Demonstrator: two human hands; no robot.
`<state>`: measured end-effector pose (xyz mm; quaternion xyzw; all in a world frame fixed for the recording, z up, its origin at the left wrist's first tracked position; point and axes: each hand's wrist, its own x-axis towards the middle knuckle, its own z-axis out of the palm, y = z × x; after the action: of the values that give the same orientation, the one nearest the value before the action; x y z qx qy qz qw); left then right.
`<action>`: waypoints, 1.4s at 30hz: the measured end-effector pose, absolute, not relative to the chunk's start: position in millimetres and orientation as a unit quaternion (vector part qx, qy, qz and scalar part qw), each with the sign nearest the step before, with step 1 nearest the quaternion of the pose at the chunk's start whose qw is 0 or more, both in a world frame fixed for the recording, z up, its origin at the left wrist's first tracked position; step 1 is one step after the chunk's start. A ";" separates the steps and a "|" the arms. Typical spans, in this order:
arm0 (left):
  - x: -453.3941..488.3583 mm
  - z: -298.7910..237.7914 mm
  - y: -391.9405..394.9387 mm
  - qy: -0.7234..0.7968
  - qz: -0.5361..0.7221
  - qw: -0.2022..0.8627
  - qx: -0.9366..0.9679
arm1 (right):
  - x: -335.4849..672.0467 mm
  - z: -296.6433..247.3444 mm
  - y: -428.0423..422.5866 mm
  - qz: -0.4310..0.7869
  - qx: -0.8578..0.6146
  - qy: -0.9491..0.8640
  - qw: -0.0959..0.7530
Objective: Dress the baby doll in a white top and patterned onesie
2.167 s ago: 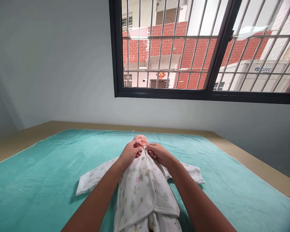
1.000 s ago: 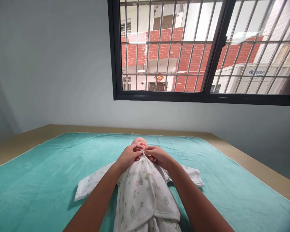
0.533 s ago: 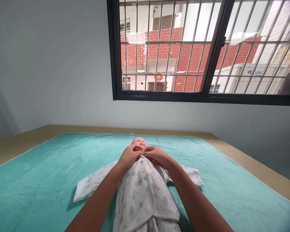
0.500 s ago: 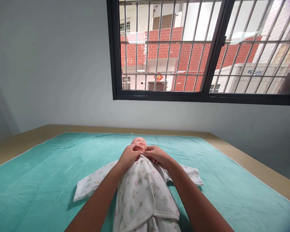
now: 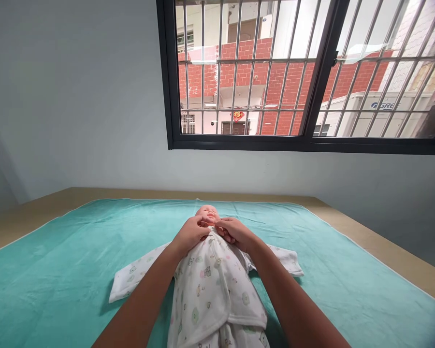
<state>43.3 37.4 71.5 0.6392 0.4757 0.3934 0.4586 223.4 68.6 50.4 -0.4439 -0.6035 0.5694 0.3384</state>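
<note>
A baby doll (image 5: pixel 207 210) lies on its back, its head at the far end. It wears a white baby top (image 5: pixel 206 290) printed with small animals and green and pink figures, sleeves spread to both sides. My left hand (image 5: pixel 193 234) is closed at the left side of the collar, just below the doll's chin. Opposite it, my right hand (image 5: pixel 235 232) pinches at the right side of the collar, with curled fingers. The cloth edge between my fingertips is small and partly hidden. Below the hands the front flap overlaps down the belly, and white printed trousers show under it.
A turquoise sheet (image 5: pixel 68 261) covers most of the wooden tabletop (image 5: pixel 351 223), whose bare edge shows around it. Behind stands a pale wall (image 5: pixel 94 121) with a dark-framed, barred window (image 5: pixel 239 143).
My fingertips have drawn slightly apart at the collar, so more of the neckline shows between them. The doll has stayed in place, and the view has shifted a little.
</note>
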 end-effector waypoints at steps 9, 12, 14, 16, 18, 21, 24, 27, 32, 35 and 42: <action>45.9 71.1 37.8 0.503 0.400 0.445 0.624 | 223.4 48.9 68.3 0.563 -0.445 -0.607 0.342; 48.0 71.0 38.2 0.514 0.402 0.440 0.617 | 221.6 50.0 67.9 0.555 -0.449 -0.611 0.341; 49.5 71.8 37.8 0.517 0.402 0.443 0.612 | 220.3 50.2 68.2 0.551 -0.454 -0.611 0.341; 50.7 72.6 37.4 0.518 0.402 0.442 0.612 | 219.6 50.0 68.8 0.549 -0.458 -0.610 0.342; 51.3 72.9 37.5 0.516 0.402 0.441 0.614 | 219.3 49.8 69.2 0.551 -0.461 -0.606 0.341; 50.7 72.4 38.5 0.508 0.403 0.440 0.621 | 219.3 50.2 68.6 0.562 -0.460 -0.598 0.339; 48.0 70.7 40.8 0.496 0.389 0.424 0.651 | 218.6 52.0 67.3 0.575 -0.455 -0.589 0.339; 44.3 68.0 43.9 0.500 0.371 0.359 0.695 | 217.4 54.4 66.2 0.587 -0.455 -0.580 0.336; 42.7 64.3 46.5 0.513 0.379 0.286 0.715 | 216.6 57.5 64.9 0.604 -0.449 -0.570 0.328; 44.2 63.9 45.5 0.515 0.383 0.262 0.721 | 217.5 57.3 64.4 0.609 -0.447 -0.567 0.330; 43.7 60.6 44.6 0.485 0.395 0.223 0.748 | 219.2 53.9 67.5 0.619 -0.434 -0.562 0.336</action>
<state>43.7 44.6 60.6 0.7481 0.4848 0.3946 0.2226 219.2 67.5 53.9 -0.4343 -0.5620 0.6187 0.3356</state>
